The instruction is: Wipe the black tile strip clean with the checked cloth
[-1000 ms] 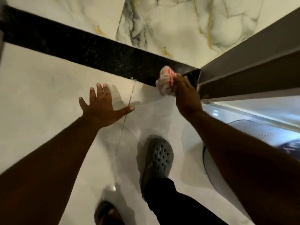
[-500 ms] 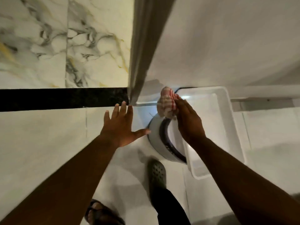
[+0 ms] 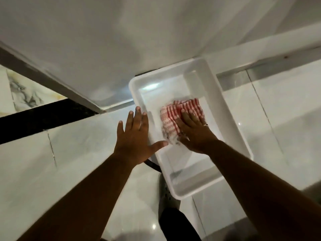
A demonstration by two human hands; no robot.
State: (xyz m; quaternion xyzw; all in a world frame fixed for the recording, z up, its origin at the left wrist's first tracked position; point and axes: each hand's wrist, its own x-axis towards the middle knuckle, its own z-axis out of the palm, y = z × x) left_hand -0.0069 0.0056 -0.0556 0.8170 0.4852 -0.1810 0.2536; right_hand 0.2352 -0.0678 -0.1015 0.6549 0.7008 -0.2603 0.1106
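Two risks noted. Right hand (image 3: pixel 194 134), fingers flat, presses cloth (image 3: pixel 175 117) inside tray (image 3: pixel 231 119); a soaked cloth may drip or streak. Left hand (image 3: pixel 137 136), fingers spread and empty, on tray's left rim, could tip it. Strip (image 3: pixel 40 119) lies left of tray, long axis rising rightward, apparently ending at the frame (image 3: pixel 52 80).

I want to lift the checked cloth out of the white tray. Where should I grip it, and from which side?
Probably pinch the checked cloth at its bunched left edge, coming from above. The right hand presses it flat in the white tray, covering its right part; only the left folds stand free.
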